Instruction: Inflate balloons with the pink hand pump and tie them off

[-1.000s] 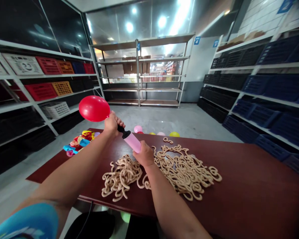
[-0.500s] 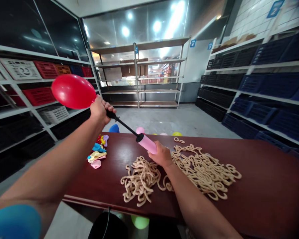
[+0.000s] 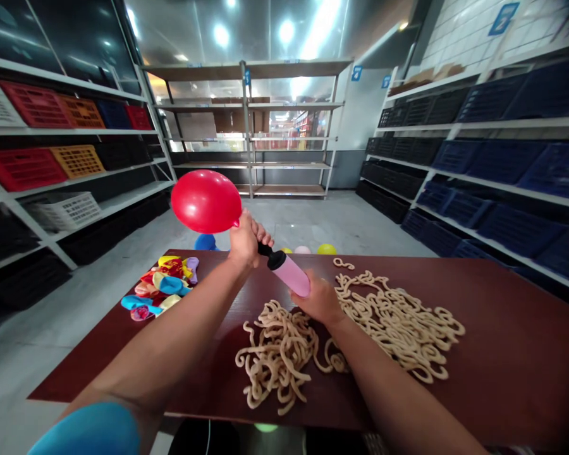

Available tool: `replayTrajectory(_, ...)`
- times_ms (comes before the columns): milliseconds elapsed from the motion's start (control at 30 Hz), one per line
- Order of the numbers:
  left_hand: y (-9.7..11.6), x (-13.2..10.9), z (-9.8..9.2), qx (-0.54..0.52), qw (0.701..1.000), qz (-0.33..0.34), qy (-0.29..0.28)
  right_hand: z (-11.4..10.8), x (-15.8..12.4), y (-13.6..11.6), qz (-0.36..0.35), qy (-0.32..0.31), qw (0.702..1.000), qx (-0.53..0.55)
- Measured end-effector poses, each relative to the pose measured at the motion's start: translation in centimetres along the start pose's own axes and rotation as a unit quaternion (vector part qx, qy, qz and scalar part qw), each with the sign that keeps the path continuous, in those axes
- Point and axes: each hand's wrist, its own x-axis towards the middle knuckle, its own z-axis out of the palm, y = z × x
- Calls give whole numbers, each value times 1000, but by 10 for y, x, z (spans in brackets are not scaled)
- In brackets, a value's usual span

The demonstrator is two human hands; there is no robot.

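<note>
A round, inflated red balloon (image 3: 206,201) sits at the far end of a hand balloon pump with a pink barrel (image 3: 291,277) and black end cap. My left hand (image 3: 246,240) is closed around the pump's black handle end, at the balloon's neck. My right hand (image 3: 318,297) grips the lower part of the pink barrel. The pump's rod is almost wholly pushed in. Beneath my hands, a heap of beige, curly rope-like pieces (image 3: 277,357) lies on the dark red table (image 3: 208,373). A wider spread of the same pieces (image 3: 403,322) lies right of my right hand.
Uninflated balloons (image 3: 171,284) in several colours lie on the table's left. Beyond its far edge show a blue balloon (image 3: 205,242) and a yellow balloon (image 3: 327,249). Shelves with crates (image 3: 26,169) line the left; dark blue crates (image 3: 507,161) fill the right shelves. A metal rack (image 3: 249,126) stands behind.
My left hand has moved right and toward my right hand with the red balloon, pushing the pump's rod into the barrel. My right hand has stayed almost in place. The view has shifted slightly.
</note>
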Motion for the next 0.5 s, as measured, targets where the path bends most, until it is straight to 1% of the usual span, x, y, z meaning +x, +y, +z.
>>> replayTrajectory(100, 20, 11, -3, -5, 1000, -6, 7, -1, 2, 1, -8, 1, 1000, 7)
replayTrajectory(267, 71, 41, -8, -10, 1000, 8, 29, 0, 5, 2, 11, -2, 1000, 19)
replayTrajectory(333, 86, 49, -9, -10, 999, 16, 33, 1, 6, 4, 18, -3, 1000, 22)
replayTrajectory(400, 91, 52, -10, -12, 999, 22, 35, 3, 6, 7, 25, -9, 1000, 14)
replayTrajectory(500, 81, 49, -13, -16, 999, 31, 32, 6, 6, 11, 35, -18, 999, -13)
